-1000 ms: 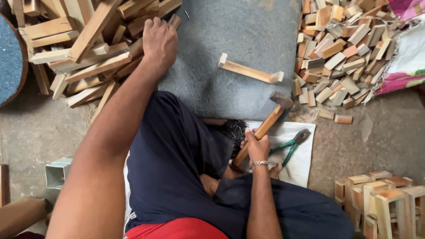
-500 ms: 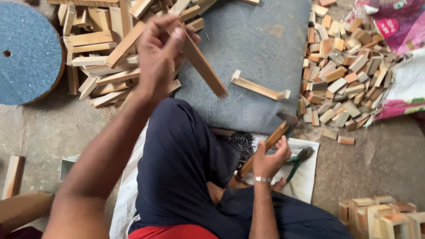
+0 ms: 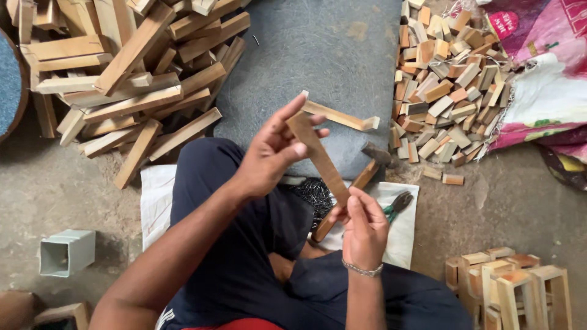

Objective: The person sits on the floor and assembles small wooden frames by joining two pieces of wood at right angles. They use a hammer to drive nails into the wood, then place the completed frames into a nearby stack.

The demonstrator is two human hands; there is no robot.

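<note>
The wooden slat (image 3: 318,156), pulled a second ago from the slat pile (image 3: 122,73), now hangs above the grey stone slab (image 3: 318,55). The left hand (image 3: 272,153) pinches its top; the right hand (image 3: 364,229) has dropped the hammer (image 3: 351,189) to grasp its lower end, beside a nailed piece (image 3: 339,116).

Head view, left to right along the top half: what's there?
Blue disc → pile of long wood slats → grey mat → wood strip held by left hand and right hand → heap of small wood blocks → pink-and-white sack.
</note>
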